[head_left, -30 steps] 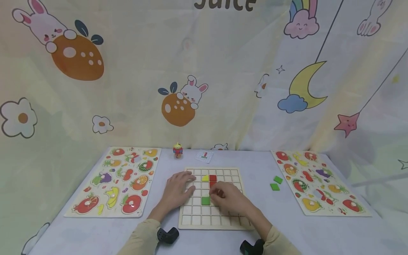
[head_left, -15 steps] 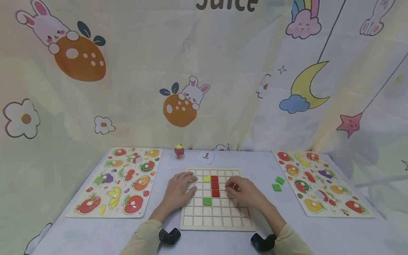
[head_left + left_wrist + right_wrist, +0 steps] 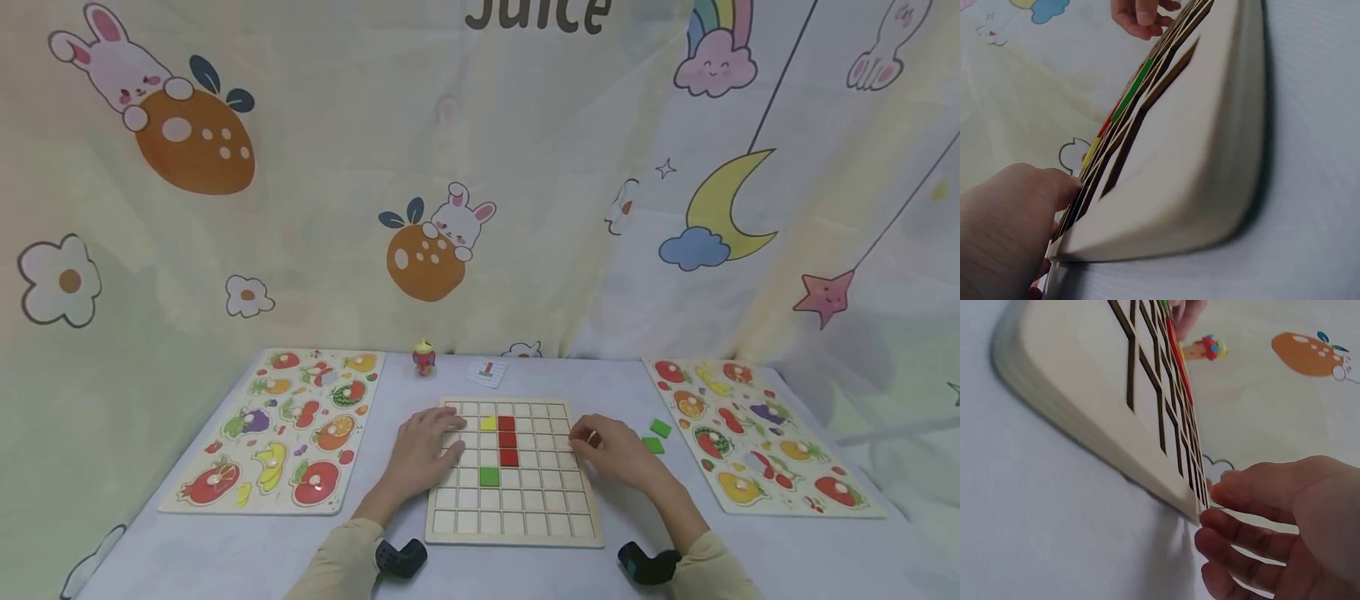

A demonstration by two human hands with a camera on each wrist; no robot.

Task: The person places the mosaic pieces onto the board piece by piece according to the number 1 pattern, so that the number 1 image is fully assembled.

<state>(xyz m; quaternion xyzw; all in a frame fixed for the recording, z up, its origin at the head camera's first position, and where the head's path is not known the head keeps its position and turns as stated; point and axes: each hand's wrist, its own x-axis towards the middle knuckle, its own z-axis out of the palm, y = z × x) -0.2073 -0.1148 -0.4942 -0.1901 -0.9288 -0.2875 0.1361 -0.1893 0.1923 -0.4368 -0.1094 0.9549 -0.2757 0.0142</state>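
Observation:
A pale wooden grid board (image 3: 513, 525) lies in the middle of the table. On it sit a yellow tile (image 3: 488, 423), a column of red tiles (image 3: 507, 440) and a green tile (image 3: 489, 477). My left hand (image 3: 422, 450) rests on the board's left edge, thumb toward the grid; the left wrist view shows the thumb (image 3: 1063, 187) at the rim. At the right edge is my right hand (image 3: 615, 450), its fingers loosely bent with nothing between them. In the right wrist view the fingertips (image 3: 1213, 519) are right by the board's corner. Two green tiles (image 3: 660, 428) lie beyond it.
Fruit puzzle boards lie at the left (image 3: 300, 433) and right (image 3: 757, 433). A small toy figure (image 3: 423, 358) and a pattern card (image 3: 486, 373) stand behind the grid board. A printed curtain (image 3: 322, 167) hangs at the back.
My right hand has moved from over the red tiles to the right, to the board's edge, uncovering the whole red column. My left hand has stayed on the left edge.

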